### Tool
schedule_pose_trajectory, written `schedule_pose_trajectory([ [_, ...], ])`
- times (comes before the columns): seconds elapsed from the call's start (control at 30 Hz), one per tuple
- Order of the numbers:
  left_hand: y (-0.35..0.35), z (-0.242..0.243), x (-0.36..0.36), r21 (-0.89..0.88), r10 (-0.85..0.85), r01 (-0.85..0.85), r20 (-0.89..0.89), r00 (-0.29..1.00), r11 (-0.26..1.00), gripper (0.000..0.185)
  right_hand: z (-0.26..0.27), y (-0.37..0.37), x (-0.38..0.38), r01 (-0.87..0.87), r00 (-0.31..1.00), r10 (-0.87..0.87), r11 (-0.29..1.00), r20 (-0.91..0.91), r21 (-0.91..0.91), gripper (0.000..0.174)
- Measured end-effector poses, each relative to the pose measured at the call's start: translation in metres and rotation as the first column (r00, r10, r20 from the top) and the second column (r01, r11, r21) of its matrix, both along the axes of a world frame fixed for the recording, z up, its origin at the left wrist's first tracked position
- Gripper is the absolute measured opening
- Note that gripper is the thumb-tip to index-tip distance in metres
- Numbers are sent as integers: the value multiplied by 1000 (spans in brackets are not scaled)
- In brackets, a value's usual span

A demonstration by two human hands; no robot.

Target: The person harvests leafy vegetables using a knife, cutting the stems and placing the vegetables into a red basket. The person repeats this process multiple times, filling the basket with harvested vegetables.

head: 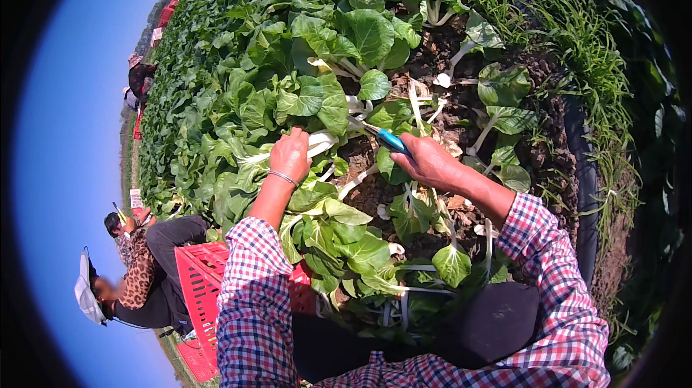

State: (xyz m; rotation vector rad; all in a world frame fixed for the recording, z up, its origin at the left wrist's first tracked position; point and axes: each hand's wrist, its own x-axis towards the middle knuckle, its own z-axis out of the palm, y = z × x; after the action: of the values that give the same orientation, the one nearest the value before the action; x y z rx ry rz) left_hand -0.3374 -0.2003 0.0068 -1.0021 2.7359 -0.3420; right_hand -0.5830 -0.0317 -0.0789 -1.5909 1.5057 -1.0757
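My left hand (292, 155) is closed around the white stalks of a bok choy plant (323, 142), its leaves trailing to the left. A knife with a blue handle (391, 141) sits in the grip of my right hand (430, 163). The knife's blade points up and left, close to the white base of the stalks; whether it touches them I cannot tell. Cut-off outer leaves (413, 212) with white stems lie on the brown soil (363, 163) around both hands. Below my left hand rests a heap of leafy bok choy (335, 231).
A red plastic crate (201, 280) stands beside my left sleeve. Past it sits a co-worker in a white cap (89, 290), with another person (121, 228) holding a knife behind. Rows of bok choy (227, 63) fill the upper left. Black plastic sheeting (586, 171) and grass (584, 52) border the right.
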Motion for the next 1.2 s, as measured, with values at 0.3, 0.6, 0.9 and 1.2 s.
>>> schedule_pose_trajectory([
  [0.3, -13, -2, 14, 80, -21, 25, -50, 999, 996, 62, -65, -112, 30, 51, 960, -189, 844, 206, 534, 41],
  [0.6, -86, -4, -7, 388, 329, -379, 193, 925, 840, 121, -84, -141, 26, -71, 902, -189, 822, 389, 565, 40],
  [0.9, -61, -16, 7, 291, 310, -330, 114, 944, 898, 53, -75, -158, 13, -188, 967, 29, 755, 255, 628, 39],
  [1.2, 12, -22, 1, -36, -11, 9, -53, 999, 999, 9, -70, -118, -9, -252, 968, 177, 698, 179, 670, 44],
])
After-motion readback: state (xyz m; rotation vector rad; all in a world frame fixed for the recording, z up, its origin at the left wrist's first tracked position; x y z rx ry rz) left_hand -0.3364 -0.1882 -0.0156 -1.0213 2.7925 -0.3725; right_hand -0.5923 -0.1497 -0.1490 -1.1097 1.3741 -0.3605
